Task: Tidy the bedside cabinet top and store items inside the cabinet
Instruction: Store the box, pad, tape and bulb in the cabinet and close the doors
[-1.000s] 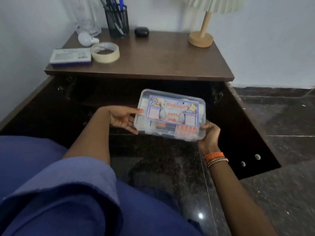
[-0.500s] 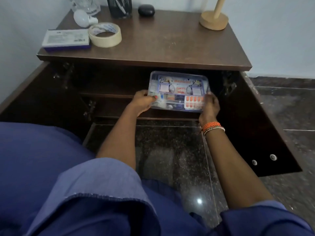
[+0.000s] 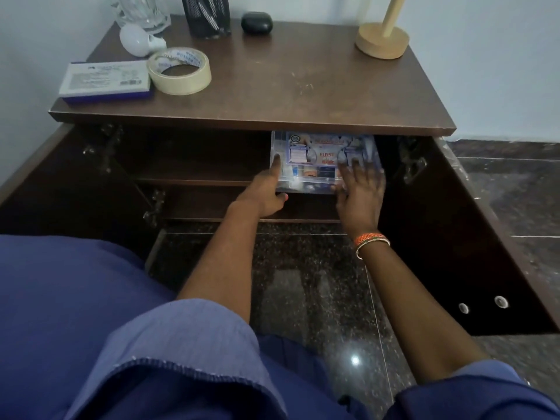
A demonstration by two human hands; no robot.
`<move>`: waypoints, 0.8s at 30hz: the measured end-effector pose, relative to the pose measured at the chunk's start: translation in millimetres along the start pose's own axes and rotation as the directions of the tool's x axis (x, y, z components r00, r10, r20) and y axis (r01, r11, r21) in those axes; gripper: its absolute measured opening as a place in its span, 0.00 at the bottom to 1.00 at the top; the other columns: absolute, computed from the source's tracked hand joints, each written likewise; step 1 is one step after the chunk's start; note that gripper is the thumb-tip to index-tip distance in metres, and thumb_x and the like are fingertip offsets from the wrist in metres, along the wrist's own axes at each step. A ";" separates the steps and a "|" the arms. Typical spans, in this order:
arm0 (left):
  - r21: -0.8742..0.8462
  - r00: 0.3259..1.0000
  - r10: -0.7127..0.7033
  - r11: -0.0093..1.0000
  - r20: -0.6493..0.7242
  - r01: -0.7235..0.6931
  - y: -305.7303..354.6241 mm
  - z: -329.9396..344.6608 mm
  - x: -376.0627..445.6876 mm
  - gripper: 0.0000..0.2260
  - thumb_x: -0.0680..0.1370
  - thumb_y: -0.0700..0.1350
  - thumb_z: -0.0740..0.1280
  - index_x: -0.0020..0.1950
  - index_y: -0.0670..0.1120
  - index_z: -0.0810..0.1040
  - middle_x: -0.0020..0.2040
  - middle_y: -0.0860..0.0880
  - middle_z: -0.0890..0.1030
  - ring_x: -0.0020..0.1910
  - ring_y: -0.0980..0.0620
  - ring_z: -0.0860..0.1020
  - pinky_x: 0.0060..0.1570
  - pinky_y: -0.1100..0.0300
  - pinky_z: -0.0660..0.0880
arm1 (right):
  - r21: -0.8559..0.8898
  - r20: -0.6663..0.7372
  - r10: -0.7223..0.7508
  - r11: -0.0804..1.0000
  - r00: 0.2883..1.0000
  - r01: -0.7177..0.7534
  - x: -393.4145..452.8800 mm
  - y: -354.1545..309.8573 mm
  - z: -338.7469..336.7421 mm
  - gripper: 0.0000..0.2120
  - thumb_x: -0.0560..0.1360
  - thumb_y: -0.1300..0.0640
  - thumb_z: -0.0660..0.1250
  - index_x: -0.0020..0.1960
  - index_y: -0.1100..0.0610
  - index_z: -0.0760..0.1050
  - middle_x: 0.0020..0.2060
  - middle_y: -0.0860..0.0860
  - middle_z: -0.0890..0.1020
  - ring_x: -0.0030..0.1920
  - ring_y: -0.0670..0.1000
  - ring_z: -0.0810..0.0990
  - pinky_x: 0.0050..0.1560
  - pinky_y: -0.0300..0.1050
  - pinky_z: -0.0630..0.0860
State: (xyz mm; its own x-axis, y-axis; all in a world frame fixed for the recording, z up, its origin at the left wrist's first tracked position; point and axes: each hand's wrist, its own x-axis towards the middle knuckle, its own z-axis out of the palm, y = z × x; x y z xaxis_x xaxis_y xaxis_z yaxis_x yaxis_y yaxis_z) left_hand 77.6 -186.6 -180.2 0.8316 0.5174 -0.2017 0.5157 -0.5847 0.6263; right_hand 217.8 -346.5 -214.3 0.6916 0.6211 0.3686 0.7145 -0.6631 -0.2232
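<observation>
We find the clear plastic first-aid box with a printed blue label (image 3: 325, 160) resting flat on the upper shelf (image 3: 194, 177) inside the dark brown wooden bedside cabinet (image 3: 272, 95), at the right side of the opening, its front edge at the shelf lip. Both cabinet doors stand open. Our left hand (image 3: 265, 192) touches the box's left front corner, forefinger stretched along its top, thumb below the edge. Our right hand (image 3: 360, 195) lies on the box's right front part, fingers spread and straight; neither grip is closed round the box. On the tabletop we note a white and blue flat carton (image 3: 104, 81), a roll of beige masking tape (image 3: 179, 71) touching it, a white light bulb (image 3: 138, 40), a black oval case (image 3: 257, 23) and a round wooden lamp base (image 3: 381, 40).
</observation>
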 end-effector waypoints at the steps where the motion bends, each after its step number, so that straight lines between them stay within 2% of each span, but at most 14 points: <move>1: 0.053 1.000 0.017 0.998 -0.005 -0.017 0.0 0.0 -0.5 0.41 0.75 0.45 0.68 0.77 0.50 0.42 0.74 0.42 0.60 0.71 0.43 0.63 0.70 0.46 0.64 | 0.014 0.006 -0.007 1.000 1.000 0.007 3.1 -2.1 -0.5 0.24 0.78 0.56 0.63 0.73 0.52 0.65 0.73 0.55 0.67 0.75 0.57 0.59 0.76 0.56 0.50; 4: 0.217 0.999 0.036 0.976 -0.036 -0.027 -1.4 -1.4 -4.4 0.40 0.75 0.49 0.68 0.77 0.51 0.43 0.77 0.43 0.53 0.75 0.42 0.55 0.70 0.42 0.62 | 0.008 0.008 -0.028 1.000 1.000 0.028 11.9 -2.6 -2.2 0.24 0.77 0.58 0.64 0.72 0.56 0.66 0.71 0.58 0.69 0.72 0.58 0.64 0.74 0.54 0.58; 9: 0.385 0.996 0.079 0.921 -0.038 -0.059 -5.0 -4.0 -7.4 0.41 0.75 0.52 0.67 0.77 0.51 0.41 0.78 0.47 0.45 0.77 0.45 0.42 0.74 0.44 0.54 | -0.093 0.039 -0.032 0.995 0.999 0.036 29.4 -0.1 -6.9 0.27 0.76 0.57 0.65 0.74 0.56 0.64 0.70 0.59 0.69 0.70 0.60 0.66 0.70 0.54 0.65; 12: 0.406 0.997 0.072 0.912 -0.012 -0.061 -7.1 -3.8 -9.9 0.41 0.75 0.53 0.66 0.77 0.51 0.41 0.79 0.48 0.45 0.77 0.46 0.40 0.73 0.45 0.54 | -0.128 0.057 -0.030 0.991 0.998 0.037 39.4 0.0 -9.8 0.24 0.75 0.58 0.65 0.70 0.58 0.68 0.66 0.60 0.73 0.66 0.61 0.71 0.66 0.55 0.69; 17: 0.411 0.999 0.027 0.911 0.027 -0.036 -11.2 -2.2 -13.0 0.40 0.75 0.53 0.66 0.77 0.53 0.41 0.79 0.49 0.45 0.77 0.48 0.40 0.73 0.44 0.54 | -0.116 0.134 -0.087 0.988 0.987 0.103 52.8 7.5 -12.5 0.21 0.73 0.64 0.64 0.66 0.61 0.72 0.61 0.62 0.77 0.64 0.61 0.71 0.66 0.53 0.66; 21: 0.394 0.999 0.004 0.919 0.038 -0.018 -11.4 -3.8 -12.9 0.40 0.75 0.52 0.66 0.77 0.53 0.42 0.79 0.49 0.45 0.77 0.48 0.41 0.74 0.44 0.54 | -0.085 0.129 -0.106 0.989 0.986 0.117 49.8 10.1 -11.2 0.23 0.74 0.68 0.61 0.69 0.60 0.70 0.66 0.60 0.73 0.68 0.61 0.68 0.71 0.54 0.63; 24: 0.390 0.999 0.009 0.921 0.034 -0.021 -11.2 -4.1 -12.3 0.39 0.76 0.52 0.66 0.77 0.53 0.43 0.79 0.49 0.45 0.77 0.48 0.41 0.73 0.44 0.55 | -0.089 0.122 -0.117 0.988 0.986 0.128 49.6 12.4 -10.2 0.23 0.73 0.68 0.62 0.68 0.60 0.71 0.66 0.60 0.74 0.68 0.60 0.69 0.71 0.53 0.63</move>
State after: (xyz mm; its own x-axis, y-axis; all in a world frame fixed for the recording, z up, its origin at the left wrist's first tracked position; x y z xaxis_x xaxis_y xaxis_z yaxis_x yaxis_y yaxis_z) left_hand 60.8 -183.9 -181.6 0.8427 0.4907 -0.2216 0.5373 -0.7930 0.2872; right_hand 259.9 -328.2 -189.6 0.6109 0.7410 0.2789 0.7851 -0.6123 -0.0928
